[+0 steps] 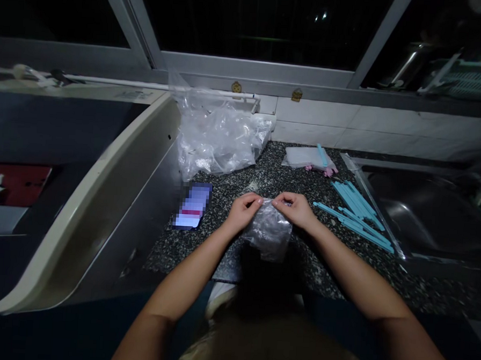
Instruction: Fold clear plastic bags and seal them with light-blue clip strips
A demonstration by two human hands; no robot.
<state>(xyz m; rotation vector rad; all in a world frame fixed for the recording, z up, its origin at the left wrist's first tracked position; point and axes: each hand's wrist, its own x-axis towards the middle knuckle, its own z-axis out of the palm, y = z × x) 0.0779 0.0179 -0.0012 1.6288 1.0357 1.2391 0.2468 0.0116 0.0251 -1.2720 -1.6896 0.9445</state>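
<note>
Near the centre of the frame, the left hand (245, 211) and the right hand (296, 209) face each other a little apart, each with thumb and finger pinched on the top edge of a small clear plastic bag (269, 232). The bag's thin, glossy film hangs creased toward the lower centre. Beneath it spreads a speckled countertop (223, 192), black flecked with white, like polished granite.

Just left of the left hand lies a phone (193, 206), a flat rectangle with a lit, pixelated screen. To the right of the right hand, slim pale-blue strips (356, 205), straight and smooth, lie fanned in a loose pile beside the sink (420, 216), a dark metal basin with softly rounded corners. Above the right hand sits a flat whitish packet (300, 157), with another blue strip across its right end and small pink pieces (328, 172) at its lower edge.

Upper centre-left, a big heap of crumpled clear plastic (222, 139) catches the light in sharp folds against pale, smooth tiles (312, 119). Filling the left side is a bulky appliance (122, 136) with a curved beige rim. Across the top, a grey window frame (254, 69) borders dark glass.
</note>
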